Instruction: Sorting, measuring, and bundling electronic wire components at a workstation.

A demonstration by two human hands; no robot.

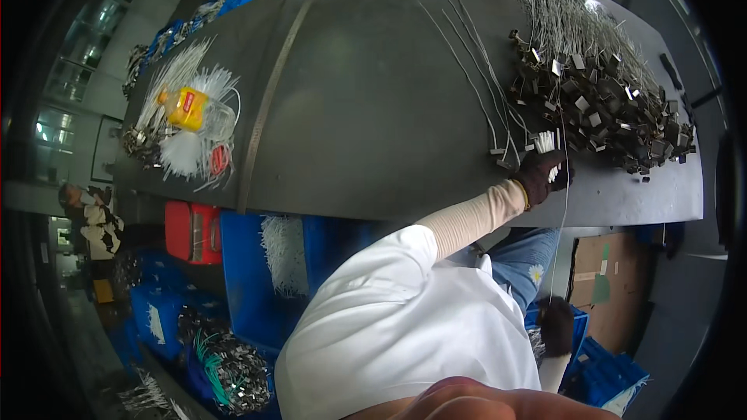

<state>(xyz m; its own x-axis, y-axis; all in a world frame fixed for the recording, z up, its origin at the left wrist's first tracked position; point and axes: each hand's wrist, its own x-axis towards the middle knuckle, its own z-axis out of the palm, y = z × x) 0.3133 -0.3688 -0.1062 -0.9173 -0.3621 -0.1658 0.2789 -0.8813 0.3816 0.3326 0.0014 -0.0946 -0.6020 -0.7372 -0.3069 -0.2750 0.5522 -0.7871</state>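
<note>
My left hand (537,175), in a dark glove, is closed round a bundle of short white strips (546,142) at the table's near right. Past it runs a long thin white wire (566,202), down over the table edge to my right hand (556,323). That hand, dark-gloved too, hangs low beside my leg, closed at the wire's lower end; its fingertips are hard to see. Close beyond my left hand lie several loose wires (475,70) with small metal pieces at their near ends. To its right spreads a big heap of wired dark metal pieces (599,109).
On the dark table (350,109), a metal strip (272,101) crosses the left part. A bottle with a yellow label (187,109) lies among white ties at far left. Below are a blue bin (241,280), a red case (192,232) and a cardboard box (611,284).
</note>
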